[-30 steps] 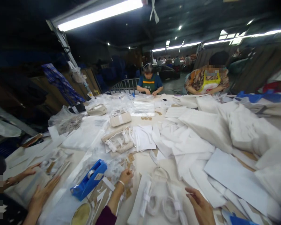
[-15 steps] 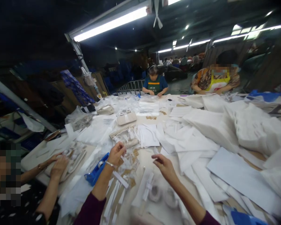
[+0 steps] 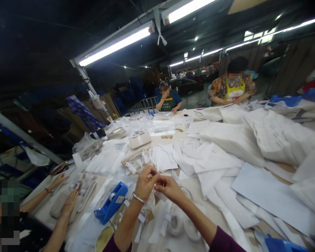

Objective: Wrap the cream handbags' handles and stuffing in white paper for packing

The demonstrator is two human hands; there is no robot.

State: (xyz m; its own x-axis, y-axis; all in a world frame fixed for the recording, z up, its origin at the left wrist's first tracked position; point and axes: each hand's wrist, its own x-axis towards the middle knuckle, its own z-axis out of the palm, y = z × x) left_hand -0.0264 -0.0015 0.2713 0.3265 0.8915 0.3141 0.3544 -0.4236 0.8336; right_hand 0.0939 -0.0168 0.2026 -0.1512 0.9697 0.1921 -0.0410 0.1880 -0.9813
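Observation:
My left hand (image 3: 146,182), with a silver bangle at the wrist, is closed with its fingertips pinched. Its fingertips meet those of my right hand (image 3: 167,186), which is also pinched. Whatever they hold between them is too small to make out. Just beyond the hands is a beige bag (image 3: 136,161) with white wrapped parts on it. Below my hands, pale coiled straps (image 3: 175,224) and white strips lie on a beige piece. A blue tape dispenser (image 3: 111,203) stands left of my left forearm.
White sheets (image 3: 215,157) are heaped on the right, with a pale blue board (image 3: 270,196) on them. Another beige bag (image 3: 140,140) sits farther back. A co-worker's hands (image 3: 69,201) are at the left over a bag; two people sit across the table.
My hands have come together from apart, the left moving right and the right moving left. The view has shifted. A person across has raised one hand to the face.

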